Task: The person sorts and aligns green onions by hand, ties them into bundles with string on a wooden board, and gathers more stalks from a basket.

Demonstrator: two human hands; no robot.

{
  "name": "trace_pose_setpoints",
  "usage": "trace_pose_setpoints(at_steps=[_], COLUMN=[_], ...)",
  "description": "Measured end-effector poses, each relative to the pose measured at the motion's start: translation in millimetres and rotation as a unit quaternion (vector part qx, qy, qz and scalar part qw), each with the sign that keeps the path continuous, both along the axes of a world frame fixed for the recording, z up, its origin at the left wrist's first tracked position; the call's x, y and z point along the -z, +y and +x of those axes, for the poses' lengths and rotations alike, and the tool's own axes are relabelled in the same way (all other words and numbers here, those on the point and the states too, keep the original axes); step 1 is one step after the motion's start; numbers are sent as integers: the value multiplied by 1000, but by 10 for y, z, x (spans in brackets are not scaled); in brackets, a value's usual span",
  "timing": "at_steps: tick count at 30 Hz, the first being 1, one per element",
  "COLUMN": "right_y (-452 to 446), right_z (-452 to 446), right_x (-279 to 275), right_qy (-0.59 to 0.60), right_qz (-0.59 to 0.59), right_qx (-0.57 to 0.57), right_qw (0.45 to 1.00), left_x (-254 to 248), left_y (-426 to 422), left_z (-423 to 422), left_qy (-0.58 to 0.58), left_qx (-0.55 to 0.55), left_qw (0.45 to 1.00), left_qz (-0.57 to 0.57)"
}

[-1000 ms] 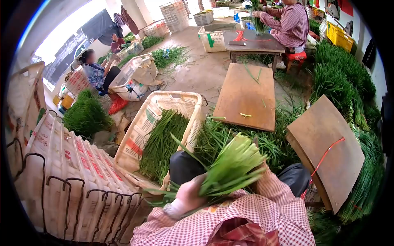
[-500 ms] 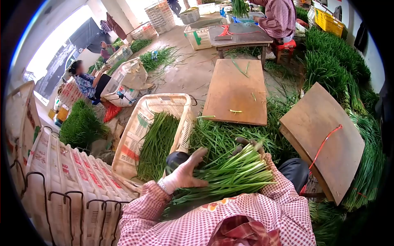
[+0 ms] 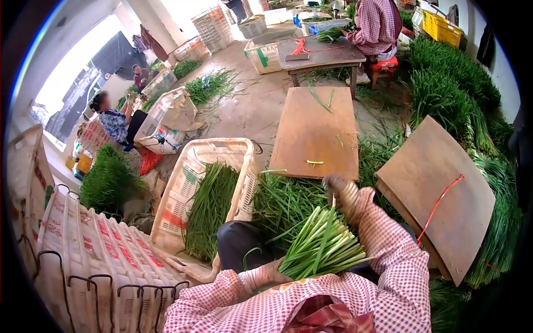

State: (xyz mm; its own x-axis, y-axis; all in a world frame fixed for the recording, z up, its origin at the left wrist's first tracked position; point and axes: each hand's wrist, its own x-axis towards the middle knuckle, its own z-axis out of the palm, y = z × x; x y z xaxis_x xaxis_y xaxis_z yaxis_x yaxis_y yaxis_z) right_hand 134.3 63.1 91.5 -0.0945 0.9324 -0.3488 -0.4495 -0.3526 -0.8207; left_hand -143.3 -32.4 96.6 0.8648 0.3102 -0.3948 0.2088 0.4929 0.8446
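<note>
My left hand (image 3: 266, 275), wrapped at the palm, is closed around the lower left side of a bunch of garlic chives (image 3: 319, 244) at my lap. The bunch's pale stem ends point up and to the right. My right hand (image 3: 345, 195), in a soiled glove, is raised above the bunch with its fingers pinched together. One chive stalk (image 3: 333, 206) runs from these fingertips down over the bunch. More loose chives (image 3: 291, 194) lie in a heap just beyond my knees.
A white plastic crate (image 3: 219, 145) holding chives stands at my left, beside nested crates (image 3: 105, 244). Ahead lies a wooden board (image 3: 316, 133); another board (image 3: 438, 194) with red string leans at right. Chive piles (image 3: 444, 83) line the right wall. Co-workers (image 3: 377, 28) sit farther off.
My left hand has moved down and taken hold of the chive bunch. My right hand has come off the stem ends and risen. The bunch has turned more upright.
</note>
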Motion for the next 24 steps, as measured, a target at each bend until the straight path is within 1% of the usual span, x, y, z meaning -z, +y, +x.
trace_pose_setpoints(at_steps=[1, 2, 3, 4, 5, 6, 7, 8, 9, 10, 11, 12, 13, 14, 16, 18, 19, 21, 23, 24], right_y=[427, 616, 410, 431, 454, 370, 203, 39, -124, -263, -440, -558, -678, -751, -939, -1161, -1218, -1218, -1184, -1128], right_z=[54, 507, 390, 587, 785, 825, 872, 920, 967, 935, 887, 873, 859, 917, 812, 528, 393, 18, -154, -242], right_x=[235, 568, 48, 53, 56, 16, 102, 190, 282, 267, 130, 75, 20, 126, 70, -215, -301, -250, -432, -497], right_qy=[-82, 24, 26, -11, -49, -212, -308, -410, -496, -481, -389, -351, -313, -294, -272, -290, -306, -190, -264, -343], right_qz=[-92, -67, 52, 89, 124, 128, 116, 115, 128, 54, 77, 75, 75, 61, 43, 204, 209, 219, 110, 122], right_qx=[149, 51, 222, 236, 250, 256, 167, 74, -12, -30, -41, -20, 2, 21, 46, 30, 4, 22, -51, -67], right_qw=[981, 996, 973, 968, 959, 935, 929, 902, 858, 874, 917, 933, 947, 953, 960, 935, 929, 957, 957, 929], left_x=[-72, -97, -129, -298, -213, -383, -545, -553, -499, -403, -402, -349, -304, -263, -200, -159, -132, 7, 127, 119], left_y=[-45, -84, -123, -159, -156, -199, -204, -209, -260, -279, -292, -305, -300, -285, -297, -299, -310, -327, -342, -345], left_z=[2, -27, -68, -65, -92, -70, -48, -45, -23, -53, -65, -93, -110, -107, -117, -108, -107, -133, -155, -143], left_qy=[15, 12, 8, 0, 11, 33, 55, 52, 20, 32, 44, 50, 50, 55, 38, 53, 67, 81, 136, 156], left_qx=[-24, -52, -79, -145, -144, -177, -180, -190, -233, -261, -285, -295, -305, -297, -333, -343, -358, -364, -406, -411], left_qw=[999, 996, 991, 979, 986, 978, 975, 974, 960, 947, 940, 934, 931, 932, 920, 920, 917, 915, 899, 896], left_qz=[-31, -67, -104, -143, -83, -109, -113, -112, -155, -185, -185, -196, -196, -200, -203, -182, -162, -152, -90, -66])
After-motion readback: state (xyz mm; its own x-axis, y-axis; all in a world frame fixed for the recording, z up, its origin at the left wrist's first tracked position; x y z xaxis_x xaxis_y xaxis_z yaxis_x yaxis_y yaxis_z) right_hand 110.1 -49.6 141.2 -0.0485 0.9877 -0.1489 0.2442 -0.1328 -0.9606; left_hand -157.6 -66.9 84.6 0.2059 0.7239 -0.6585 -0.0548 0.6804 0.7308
